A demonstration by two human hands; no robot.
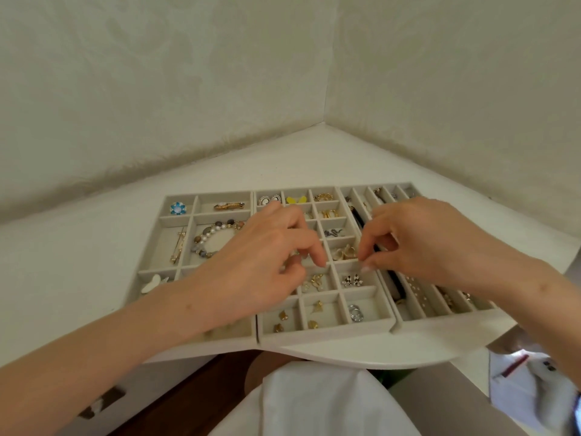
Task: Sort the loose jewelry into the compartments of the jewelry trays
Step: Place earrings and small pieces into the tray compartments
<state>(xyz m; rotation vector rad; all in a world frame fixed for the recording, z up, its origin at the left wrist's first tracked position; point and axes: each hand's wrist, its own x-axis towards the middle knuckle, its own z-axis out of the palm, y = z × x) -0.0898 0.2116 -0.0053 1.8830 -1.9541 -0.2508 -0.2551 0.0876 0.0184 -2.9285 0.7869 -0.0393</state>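
Walls: I see pale patterned walls [157, 73] meeting in a corner behind the white tabletop [298, 158].
Lap: white cloth [314, 401] lies below the tabletop's near edge.
Trays: three grey velvet trays sit side by side at that edge: the left tray [162, 243], the middle tray [323, 336] and the right tray [446, 322].
Hands: my view of the left hand [261, 272] shows curled fingers over the seam between the left tray and the middle tray. The right hand [418, 240] has thumb and forefinger tips together. I cannot tell whether either holds a piece.
Blocked: both hands cover several compartments.
Left contents: a bead bracelet [213, 237] and a blue flower brooch [177, 208].
Middle contents: small gold earrings [344, 252] and a silver ring [356, 312].
Right contents: a black strap [397, 284], partly hidden.
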